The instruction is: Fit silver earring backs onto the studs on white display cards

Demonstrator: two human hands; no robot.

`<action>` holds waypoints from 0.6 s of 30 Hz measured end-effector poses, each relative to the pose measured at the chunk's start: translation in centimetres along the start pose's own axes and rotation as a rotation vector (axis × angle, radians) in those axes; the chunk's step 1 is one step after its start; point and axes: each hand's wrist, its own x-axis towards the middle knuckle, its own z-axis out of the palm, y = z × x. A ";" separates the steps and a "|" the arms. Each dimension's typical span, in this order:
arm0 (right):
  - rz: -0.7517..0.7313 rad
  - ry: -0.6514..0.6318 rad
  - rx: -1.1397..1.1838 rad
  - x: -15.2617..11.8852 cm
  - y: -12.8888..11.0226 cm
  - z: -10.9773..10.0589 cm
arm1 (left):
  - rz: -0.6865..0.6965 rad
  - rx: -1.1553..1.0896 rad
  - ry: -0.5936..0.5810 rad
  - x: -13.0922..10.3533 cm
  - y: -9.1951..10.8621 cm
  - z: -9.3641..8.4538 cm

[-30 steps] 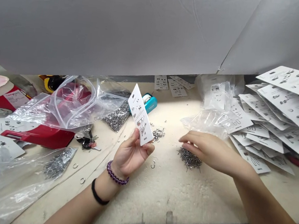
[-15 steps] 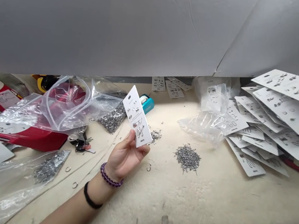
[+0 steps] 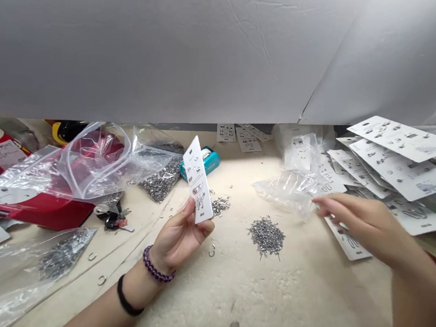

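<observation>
My left hand [image 3: 184, 233] is closed on the lower edge of a white earring card [image 3: 196, 182], held upright and tilted above the table. Small metal studs and looped earrings are fixed to its face. On the right, my right hand [image 3: 361, 222] reaches in with fingers stretched out and slightly blurred, and nothing shows in them. It passes in front of a stack of similar white cards [image 3: 408, 167], its fingertips near a clear plastic bag [image 3: 291, 190]. Between the hands lies a pile of small silver metal pieces [image 3: 267, 236], with a smaller pile [image 3: 220, 206] behind the left hand.
A teal tape dispenser [image 3: 210, 162] stands behind the card. Zip bags [image 3: 95, 165] and a bag of metal pieces [image 3: 161, 178] lie left, near a red tray-like object [image 3: 36, 206]. Loose rings [image 3: 102, 280] are on the table. A grey panel [image 3: 156, 46] hangs across the back.
My right hand has come into view from the right, over the card stack. My left hand still holds the earring card, now turned slightly more edge-on. The whole view has shifted a little.
</observation>
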 end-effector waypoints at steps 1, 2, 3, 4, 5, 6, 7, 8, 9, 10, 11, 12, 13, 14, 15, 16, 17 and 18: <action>0.072 -0.094 -0.175 1.4 0.2 0.6 | -0.027 -0.039 -0.013 0.0 -0.1 0.0; 0.125 -0.162 -0.348 2.7 0.3 1.4 | -0.056 -0.078 -0.030 -0.1 -0.1 0.1; 0.120 -0.220 -0.446 3.8 0.4 2.2 | -0.083 -0.113 -0.046 -0.1 -0.2 0.1; 0.107 -0.251 -0.524 4.7 0.4 3.0 | -0.105 -0.140 -0.060 -0.2 -0.2 0.1; 0.096 -0.266 -0.562 5.4 0.4 3.7 | -0.121 -0.159 -0.071 -0.2 -0.3 0.0; 0.081 -0.274 -0.578 5.9 0.3 4.2 | -0.131 -0.171 -0.079 -0.2 -0.3 0.0; 0.075 -0.278 -0.584 6.2 0.2 4.6 | -0.139 -0.180 -0.085 -0.3 -0.3 -0.1; 0.077 -0.282 -0.585 6.3 0.2 4.8 | -0.148 -0.187 -0.089 -0.3 -0.4 -0.1; 0.081 -0.288 -0.588 6.4 0.1 4.9 | -0.159 -0.193 -0.092 -0.3 -0.4 -0.2; 0.087 -0.289 -0.591 6.4 -0.1 4.9 | -0.170 -0.196 -0.094 -0.3 -0.4 -0.2; 0.093 -0.286 -0.595 6.4 -0.2 4.8 | -0.180 -0.198 -0.096 -0.3 -0.5 -0.3; 0.099 -0.284 -0.600 6.5 -0.4 4.8 | -0.187 -0.198 -0.097 -0.3 -0.5 -0.3; 0.102 -0.285 -0.605 6.6 -0.6 4.8 | -0.190 -0.196 -0.097 -0.3 -0.5 -0.2; 0.103 -0.288 -0.612 6.7 -0.8 4.8 | -0.190 -0.193 -0.098 -0.4 -0.5 -0.2; 0.100 -0.295 -0.616 6.9 -1.0 4.8 | -0.189 -0.191 -0.098 -0.4 -0.4 -0.1; 0.095 -0.303 -0.617 7.0 -1.2 4.9 | -0.186 -0.190 -0.099 -0.4 -0.4 -0.1; 0.090 -0.308 -0.615 7.1 -1.3 4.9 | -0.185 -0.190 -0.100 -0.4 -0.4 0.0; 0.083 -0.307 -0.609 7.2 -1.3 5.0 | -0.183 -0.191 -0.099 -0.4 -0.4 0.0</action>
